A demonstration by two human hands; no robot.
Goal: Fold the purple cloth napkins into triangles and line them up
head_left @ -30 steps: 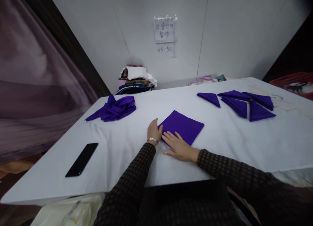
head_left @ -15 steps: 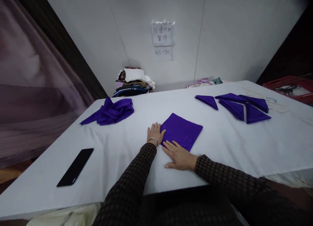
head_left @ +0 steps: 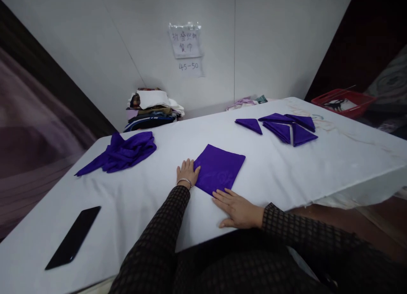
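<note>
A purple cloth napkin (head_left: 220, 169), folded to a square, lies flat on the white-covered table with one corner toward me. My left hand (head_left: 188, 173) rests on its left edge, fingers stretched out, a bracelet at the wrist. Flat beside its near edge is my right hand (head_left: 238, 209), fingers spread and the fingertips touching the napkin's lower border. Neither hand grips anything. A crumpled heap of purple cloth (head_left: 127, 153) sits to the left. Toward the back right lie several purple napkins folded into triangles (head_left: 276, 133).
A black phone-like slab (head_left: 73, 238) lies at the front left of the table (head_left: 152, 230). Behind the table stands a stack of folded clothes (head_left: 152, 109). A red basket (head_left: 352, 109) is beyond the far right corner. Handwritten paper signs (head_left: 187, 48) hang on the wall.
The view has turned to the right, so everything sits further left. My right hand has slid slightly off the napkin toward the lower right; my left hand stays on its left edge.
</note>
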